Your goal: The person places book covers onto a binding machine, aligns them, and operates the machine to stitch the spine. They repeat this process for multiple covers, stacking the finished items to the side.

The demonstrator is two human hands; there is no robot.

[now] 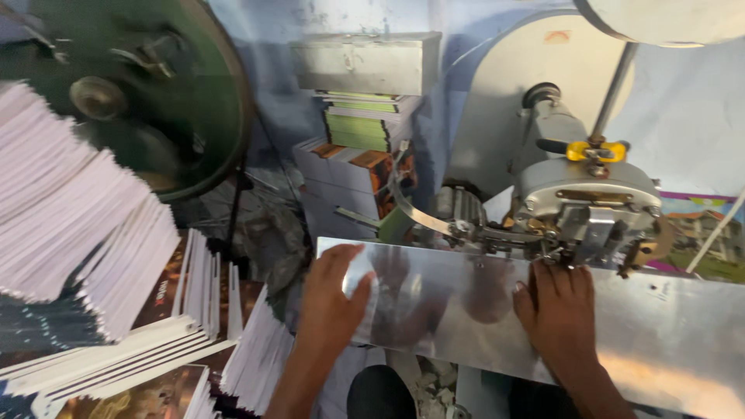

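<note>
While booklets [85, 233] are stacked at the frame's left, both hands are laid flat, fingers spread, on a shiny metal plate [660, 334] at lower centre: left hand [332, 299], right hand [560, 310] beneath the stitching head [586, 206].

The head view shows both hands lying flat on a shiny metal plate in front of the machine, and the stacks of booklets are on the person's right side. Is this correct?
Not quite. In the head view the stacks of booklets are on the person's left side, not the right. The rest holds: the left hand and the right hand both lie flat on the shiny metal plate in front of the machine.
</note>
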